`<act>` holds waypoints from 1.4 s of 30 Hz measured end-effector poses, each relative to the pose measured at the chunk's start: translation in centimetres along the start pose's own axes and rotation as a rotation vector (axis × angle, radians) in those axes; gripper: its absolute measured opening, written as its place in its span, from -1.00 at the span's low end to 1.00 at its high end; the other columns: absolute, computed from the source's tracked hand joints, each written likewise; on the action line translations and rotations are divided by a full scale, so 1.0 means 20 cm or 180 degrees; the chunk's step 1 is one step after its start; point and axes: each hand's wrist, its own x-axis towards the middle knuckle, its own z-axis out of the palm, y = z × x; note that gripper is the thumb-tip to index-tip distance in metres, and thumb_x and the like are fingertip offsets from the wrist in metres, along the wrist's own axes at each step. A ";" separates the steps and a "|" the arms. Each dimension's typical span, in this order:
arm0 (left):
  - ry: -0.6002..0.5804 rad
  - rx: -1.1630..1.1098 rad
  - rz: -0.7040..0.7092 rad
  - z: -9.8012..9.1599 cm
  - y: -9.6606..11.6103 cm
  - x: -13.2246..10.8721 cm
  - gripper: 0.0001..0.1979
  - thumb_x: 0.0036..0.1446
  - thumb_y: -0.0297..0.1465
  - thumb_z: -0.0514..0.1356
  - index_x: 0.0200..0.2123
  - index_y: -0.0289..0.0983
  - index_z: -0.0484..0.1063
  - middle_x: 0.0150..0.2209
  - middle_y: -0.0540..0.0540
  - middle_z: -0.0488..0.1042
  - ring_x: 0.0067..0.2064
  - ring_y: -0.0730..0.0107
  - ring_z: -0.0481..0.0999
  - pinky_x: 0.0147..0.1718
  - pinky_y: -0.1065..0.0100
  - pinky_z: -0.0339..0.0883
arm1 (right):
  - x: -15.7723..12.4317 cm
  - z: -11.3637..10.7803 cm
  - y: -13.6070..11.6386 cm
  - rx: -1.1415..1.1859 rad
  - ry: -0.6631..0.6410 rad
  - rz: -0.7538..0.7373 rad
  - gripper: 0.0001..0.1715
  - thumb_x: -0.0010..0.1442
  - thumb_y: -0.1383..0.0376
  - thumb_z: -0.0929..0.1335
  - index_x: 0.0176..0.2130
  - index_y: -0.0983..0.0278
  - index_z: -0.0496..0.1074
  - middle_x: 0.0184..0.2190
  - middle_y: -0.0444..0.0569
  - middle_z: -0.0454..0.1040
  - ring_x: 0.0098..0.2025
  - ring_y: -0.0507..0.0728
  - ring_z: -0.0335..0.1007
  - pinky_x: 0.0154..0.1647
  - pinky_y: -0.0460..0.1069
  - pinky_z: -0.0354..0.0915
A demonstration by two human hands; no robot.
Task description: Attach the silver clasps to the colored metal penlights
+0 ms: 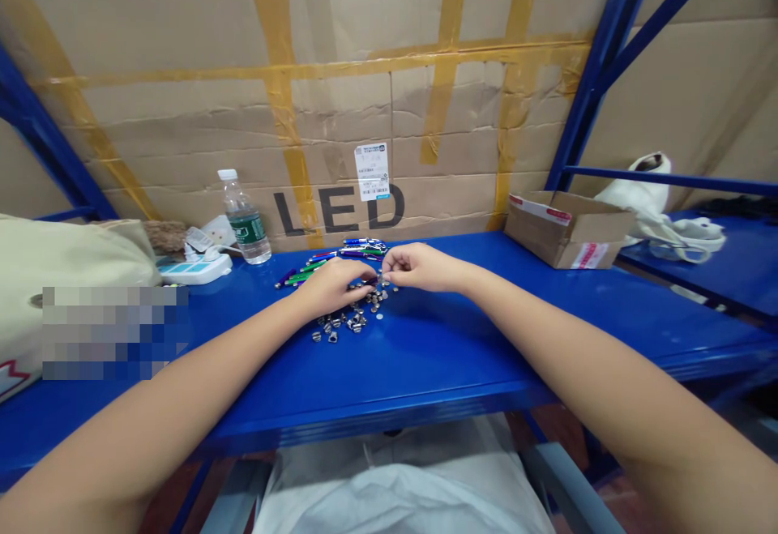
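Note:
On the blue tabletop lies a scatter of small shiny metal pieces point(356, 323), too small to name surely. My left hand point(331, 285) rests low over them, its thumb and fingertips curled close together. Facing it from the right, my right hand point(422, 267) is closed in a pinch with its fingertips near the left ones. Whatever either pinch holds is too small or hidden to make out. Just behind the hands is a loose pile of coloured pens point(322, 256) in blue, green and red. One small pale disc point(379, 317) lies in front of the metal pieces.
A plastic water bottle point(248, 222) stands at the back left beside a white power strip point(198, 268). A cream bag point(79, 262) covers the left side. Toward the right is an open cardboard box point(562, 230). A large cardboard sheet point(340, 121) walls the back, between blue frame posts.

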 end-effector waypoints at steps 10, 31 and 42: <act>-0.0034 -0.0013 -0.0029 0.00 0.00 0.00 -0.86 0.19 -0.33 0.15 -0.22 -0.23 0.45 -0.24 -0.04 0.57 -0.21 0.29 0.54 -0.17 0.29 0.27 | 0.01 0.03 -0.01 -0.0269 0.0210 0.0013 -0.88 0.11 0.31 0.35 -0.33 0.34 0.45 -0.53 -0.14 0.38 -0.48 -0.02 0.23 -0.44 -0.11 0.13; 0.0078 -0.0142 -0.0007 0.01 -0.02 0.00 -0.83 0.18 -0.31 0.16 -0.18 -0.23 0.45 -0.24 -0.07 0.56 -0.19 0.29 0.54 -0.17 0.30 0.35 | 0.02 -0.12 0.21 -0.1760 -0.0686 0.0815 -0.79 0.09 0.27 0.37 -0.25 0.28 0.55 -0.31 -0.01 0.57 -0.32 0.10 0.43 -0.36 -0.06 0.23; 0.0130 -0.0385 -0.0205 0.00 -0.01 0.00 -0.84 0.16 -0.35 0.17 -0.19 -0.23 0.45 -0.24 -0.04 0.57 -0.19 0.31 0.54 -0.19 0.32 0.37 | 0.01 -0.07 0.09 -0.0603 0.0425 0.0166 -0.82 0.07 0.22 0.40 -0.36 0.31 0.46 -0.46 -0.08 0.50 -0.43 0.02 0.34 -0.41 -0.08 0.18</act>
